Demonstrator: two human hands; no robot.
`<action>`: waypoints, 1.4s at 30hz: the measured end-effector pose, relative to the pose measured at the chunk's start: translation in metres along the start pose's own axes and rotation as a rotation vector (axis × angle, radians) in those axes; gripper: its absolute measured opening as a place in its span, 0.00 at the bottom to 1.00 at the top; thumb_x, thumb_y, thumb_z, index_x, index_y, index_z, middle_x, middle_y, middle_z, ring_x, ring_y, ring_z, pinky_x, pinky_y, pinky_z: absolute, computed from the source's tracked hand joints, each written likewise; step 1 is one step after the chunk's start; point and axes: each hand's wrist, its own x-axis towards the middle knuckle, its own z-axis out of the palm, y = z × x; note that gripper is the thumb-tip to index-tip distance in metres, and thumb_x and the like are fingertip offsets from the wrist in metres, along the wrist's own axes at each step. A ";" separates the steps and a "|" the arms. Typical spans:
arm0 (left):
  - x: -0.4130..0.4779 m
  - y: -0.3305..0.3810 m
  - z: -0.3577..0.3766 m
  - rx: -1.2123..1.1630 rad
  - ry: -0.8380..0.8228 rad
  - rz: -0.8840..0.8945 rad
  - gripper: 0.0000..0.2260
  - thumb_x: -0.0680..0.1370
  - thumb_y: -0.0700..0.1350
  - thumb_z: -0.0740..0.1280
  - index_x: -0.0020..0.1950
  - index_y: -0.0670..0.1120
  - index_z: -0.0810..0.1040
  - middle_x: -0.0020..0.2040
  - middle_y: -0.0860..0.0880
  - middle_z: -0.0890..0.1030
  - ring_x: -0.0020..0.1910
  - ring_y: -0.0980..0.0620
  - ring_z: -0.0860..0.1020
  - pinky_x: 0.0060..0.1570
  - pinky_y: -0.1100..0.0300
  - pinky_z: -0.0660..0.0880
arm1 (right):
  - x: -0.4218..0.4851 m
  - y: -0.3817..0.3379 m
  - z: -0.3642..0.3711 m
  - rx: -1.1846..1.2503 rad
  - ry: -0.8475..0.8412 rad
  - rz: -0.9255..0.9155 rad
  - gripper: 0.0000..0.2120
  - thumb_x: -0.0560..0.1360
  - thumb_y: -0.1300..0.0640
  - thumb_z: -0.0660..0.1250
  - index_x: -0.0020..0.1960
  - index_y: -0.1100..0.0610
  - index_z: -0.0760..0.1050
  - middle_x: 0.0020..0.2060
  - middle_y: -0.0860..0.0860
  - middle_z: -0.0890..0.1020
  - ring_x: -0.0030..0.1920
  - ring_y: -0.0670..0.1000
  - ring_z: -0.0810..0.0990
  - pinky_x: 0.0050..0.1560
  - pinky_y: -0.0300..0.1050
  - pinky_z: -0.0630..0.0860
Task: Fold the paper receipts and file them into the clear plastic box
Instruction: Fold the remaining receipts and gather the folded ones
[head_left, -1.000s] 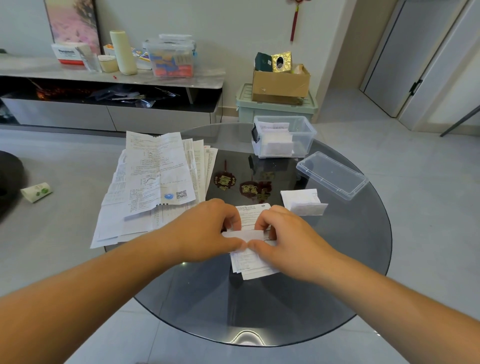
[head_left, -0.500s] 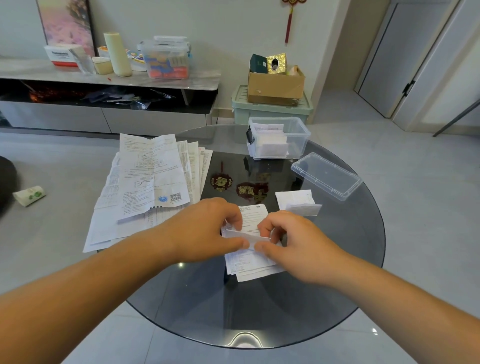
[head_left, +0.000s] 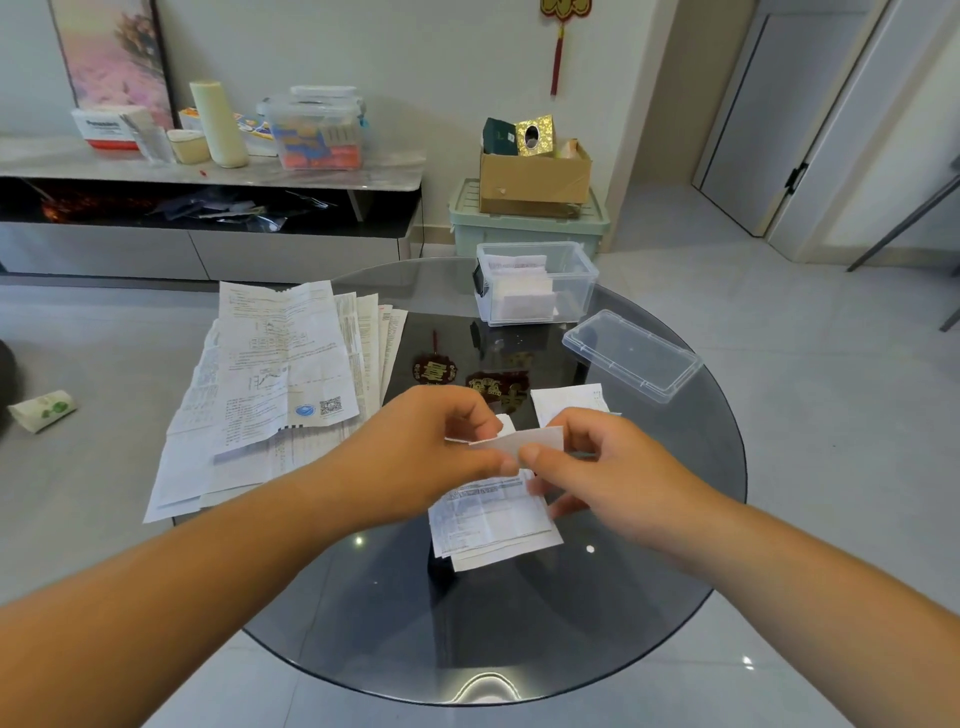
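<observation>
Both hands hold one small folded white receipt (head_left: 524, 441) above the round glass table (head_left: 519, 623). My left hand (head_left: 431, 441) pinches its left end and my right hand (head_left: 597, 462) pinches its right end, thumbs nearly touching. Under the hands lies a short stack of printed receipts (head_left: 488, 525). A big fan of unfolded sheets (head_left: 275, 384) covers the table's left side. The clear plastic box (head_left: 537, 283) stands at the far edge with folded receipts inside, its lid (head_left: 631, 353) off to the right. Another folded receipt (head_left: 569, 400) lies just beyond my right hand.
Behind the table a green storage bin (head_left: 527, 223) carries a cardboard box (head_left: 535, 176). A low cabinet (head_left: 208, 171) along the wall holds containers and a cylinder. A tissue pack (head_left: 44, 410) lies on the floor to the left. Doors stand at the far right.
The folded receipt has been lifted off the stack and now sits higher between both hands, tilted up at the right. The stack below shows more.
</observation>
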 end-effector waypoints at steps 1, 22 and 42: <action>0.000 0.000 0.001 -0.006 0.006 -0.007 0.07 0.72 0.53 0.76 0.40 0.53 0.81 0.49 0.58 0.83 0.50 0.62 0.80 0.52 0.59 0.80 | 0.000 0.000 -0.001 0.048 0.001 0.001 0.09 0.77 0.49 0.70 0.46 0.54 0.77 0.43 0.51 0.86 0.46 0.53 0.85 0.50 0.55 0.83; 0.072 0.014 0.055 0.537 0.011 0.203 0.27 0.74 0.60 0.72 0.71 0.55 0.70 0.67 0.53 0.75 0.64 0.52 0.72 0.65 0.53 0.71 | 0.042 0.045 -0.067 -0.563 0.205 -0.230 0.02 0.75 0.50 0.73 0.44 0.44 0.81 0.55 0.43 0.73 0.61 0.46 0.65 0.62 0.45 0.65; 0.119 -0.003 0.057 0.394 -0.052 0.036 0.20 0.73 0.57 0.76 0.63 0.55 0.78 0.59 0.53 0.77 0.58 0.52 0.75 0.60 0.53 0.76 | 0.082 0.049 -0.067 -0.709 0.061 -0.251 0.17 0.76 0.47 0.71 0.64 0.47 0.77 0.66 0.44 0.73 0.68 0.48 0.63 0.61 0.38 0.60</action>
